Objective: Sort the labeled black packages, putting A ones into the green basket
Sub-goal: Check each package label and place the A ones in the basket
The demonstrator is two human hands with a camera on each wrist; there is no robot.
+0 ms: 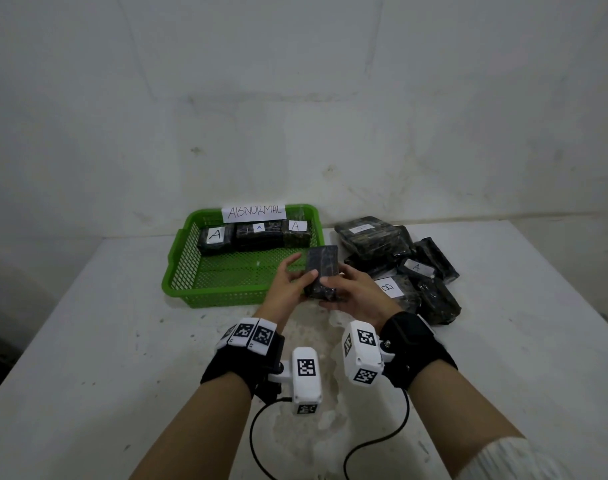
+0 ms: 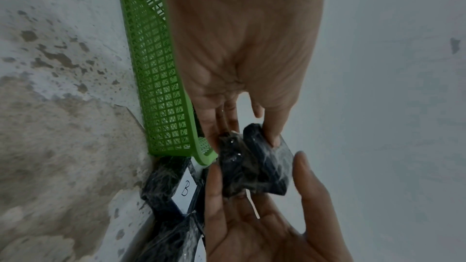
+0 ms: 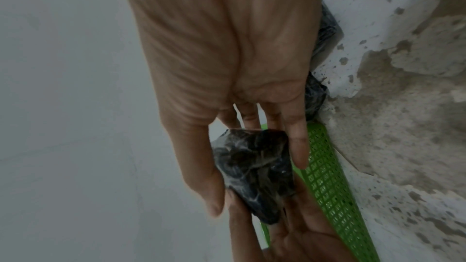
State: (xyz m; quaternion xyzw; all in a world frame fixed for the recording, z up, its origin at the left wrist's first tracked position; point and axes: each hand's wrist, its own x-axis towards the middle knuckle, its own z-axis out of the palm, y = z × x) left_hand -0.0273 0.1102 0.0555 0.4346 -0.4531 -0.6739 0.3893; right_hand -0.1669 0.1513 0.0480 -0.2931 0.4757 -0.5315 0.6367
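2 hands hold 1 black package [image 1: 321, 273] between them in the head view, raised above the near right corner of the green basket [image 1: 188, 258]. The left hand [image 1: 288, 289] grips the package's left side with its thumb on the top face; the right hand [image 1: 356, 294] grips the right side, thumb likewise on top. No label shows on the package's visible face. 3 packages lie along the far wall inside the basket, each labeled A [image 1: 215, 234]. A paper sign [image 1: 254, 213] reading ABNORMAL stands on the basket's far rim. To the right of the basket a pile of black packages [image 1: 399, 265] rests on the white table [image 1: 88, 341]; 1 bears an A label [image 1: 416, 267], 1 a B label [image 1: 389, 287].

Left wrist view: the left hand [image 2: 239, 47] has its thumb pressed on the package [image 2: 254, 162] and its fingers behind it. The right hand [image 2: 264, 226] meets it from below, fingers curled round the package's other end. The basket [image 2: 158, 79] wall lies just beside the left hand, and the B label [image 2: 186, 188] shows on a package at the basket's corner.

Right wrist view: the right hand [image 3: 227, 57] pinches the package [image 3: 254, 170] between thumb and fingers. The left hand [image 3: 290, 242] supports it from the opposite side. The basket [image 3: 327, 186] rim runs just beside the fingers. The frame is slightly blurred.
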